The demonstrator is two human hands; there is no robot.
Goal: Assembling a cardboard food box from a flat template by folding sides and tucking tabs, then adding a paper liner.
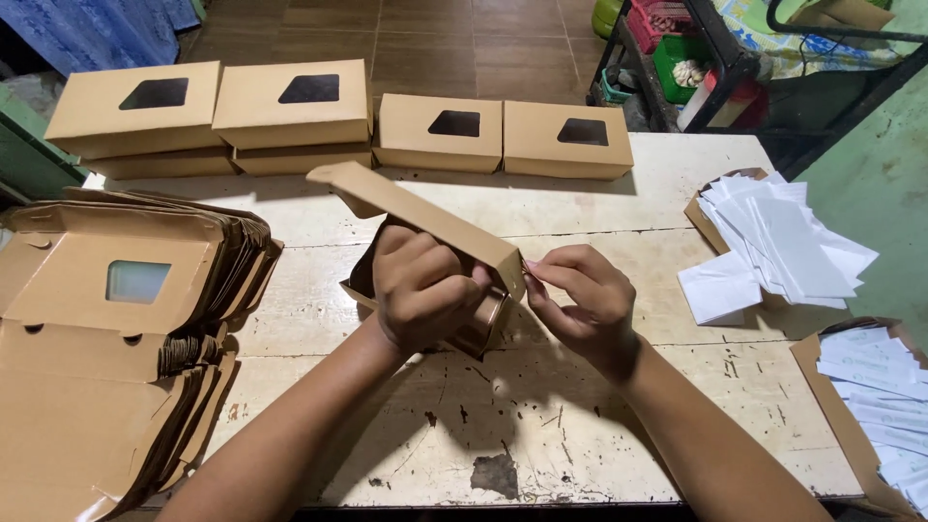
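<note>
A brown cardboard box [416, 208], half folded, is held above the middle of the worn white table [619, 184]. My left hand [422, 282] wraps over its near side wall, fingers curled inside. My right hand [580, 295] pinches the corner flap at the box's right end. The long side panel sticks up and away to the upper left. The bottom of the box is hidden behind my left hand.
A thick stack of flat unfolded box blanks [106, 329] with clear windows lies at the left. Several finished windowed boxes [290, 111] line the far edge. White paper slips [773, 242] pile at the right, more in a brown tray [875, 396]. Baskets [677, 39] stand beyond.
</note>
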